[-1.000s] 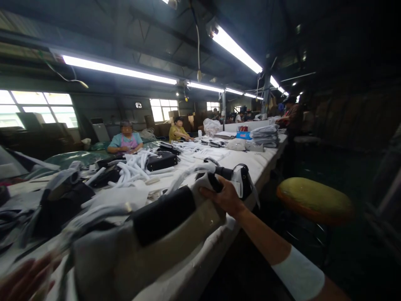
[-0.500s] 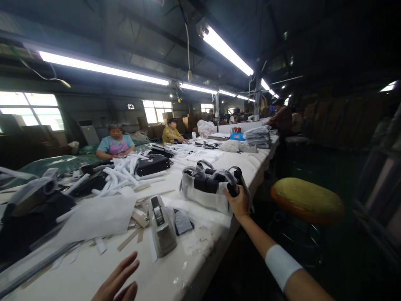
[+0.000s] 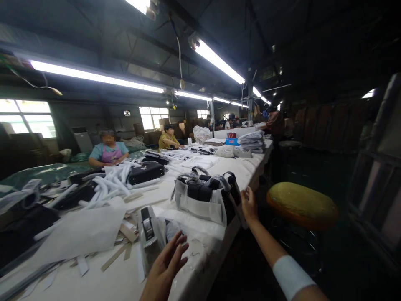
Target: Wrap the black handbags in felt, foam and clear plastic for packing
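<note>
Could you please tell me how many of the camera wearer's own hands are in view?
2: the left hand by the tape dispenser, the right hand beside the black bag. Neither is hidden.

**Apart and Unclenched**

The bare left grip [image 3: 167, 262] sits low, between six and seven o'clock, slightly spread fingers pointing toward one. The bare right grip [image 3: 249, 205] is between four and five, fingers loosely bent, extended forearm [image 3: 268, 239] slanting toward five.
</note>
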`<state>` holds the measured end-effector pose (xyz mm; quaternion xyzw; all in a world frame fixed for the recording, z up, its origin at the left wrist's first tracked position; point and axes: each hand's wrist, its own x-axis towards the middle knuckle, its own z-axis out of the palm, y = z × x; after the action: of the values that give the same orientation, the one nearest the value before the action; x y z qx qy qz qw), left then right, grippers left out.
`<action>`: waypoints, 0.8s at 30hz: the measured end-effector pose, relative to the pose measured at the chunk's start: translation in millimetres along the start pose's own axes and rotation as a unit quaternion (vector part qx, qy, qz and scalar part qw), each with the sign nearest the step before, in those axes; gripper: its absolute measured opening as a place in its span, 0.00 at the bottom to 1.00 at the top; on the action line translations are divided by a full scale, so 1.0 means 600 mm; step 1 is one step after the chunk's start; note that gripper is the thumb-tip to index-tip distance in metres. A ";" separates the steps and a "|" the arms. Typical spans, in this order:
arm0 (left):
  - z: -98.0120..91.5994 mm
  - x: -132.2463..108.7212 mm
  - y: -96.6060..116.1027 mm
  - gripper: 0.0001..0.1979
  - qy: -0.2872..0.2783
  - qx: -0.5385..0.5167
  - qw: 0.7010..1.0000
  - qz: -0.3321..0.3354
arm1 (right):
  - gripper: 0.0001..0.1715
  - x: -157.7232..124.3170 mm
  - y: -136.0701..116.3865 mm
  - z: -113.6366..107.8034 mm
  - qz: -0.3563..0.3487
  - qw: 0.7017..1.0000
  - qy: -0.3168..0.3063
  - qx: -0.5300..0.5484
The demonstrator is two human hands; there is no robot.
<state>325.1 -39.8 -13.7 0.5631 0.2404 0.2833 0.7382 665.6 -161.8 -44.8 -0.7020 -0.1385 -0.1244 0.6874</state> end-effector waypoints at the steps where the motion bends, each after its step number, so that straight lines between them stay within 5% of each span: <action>1: 0.027 0.034 -0.003 0.38 -0.018 -0.040 0.998 -0.035 | 0.52 0.014 0.006 0.006 0.016 1.000 -0.020 0.008; 4: 0.102 0.138 -0.012 0.41 -0.018 -0.069 0.991 -0.114 | 0.53 0.035 0.018 0.027 0.040 0.994 -0.092 0.038; 9: 0.179 0.248 -0.032 0.35 0.020 -0.065 0.990 -0.121 | 0.52 0.046 0.037 0.039 0.040 0.986 -0.151 0.065; 18: 0.213 0.342 -0.047 0.26 0.047 -0.090 0.993 -0.060 | 0.53 0.095 0.079 0.094 0.044 0.990 -0.137 0.006; 24: 0.203 0.361 -0.031 0.24 0.027 -0.034 0.998 -0.048 | 0.44 0.103 0.057 0.108 0.045 0.987 -0.151 -0.016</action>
<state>566.9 20.9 -9.2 0.5179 0.2771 0.2709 0.7626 734.5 -95.9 -55.9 -0.7293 -0.2068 0.0122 0.6520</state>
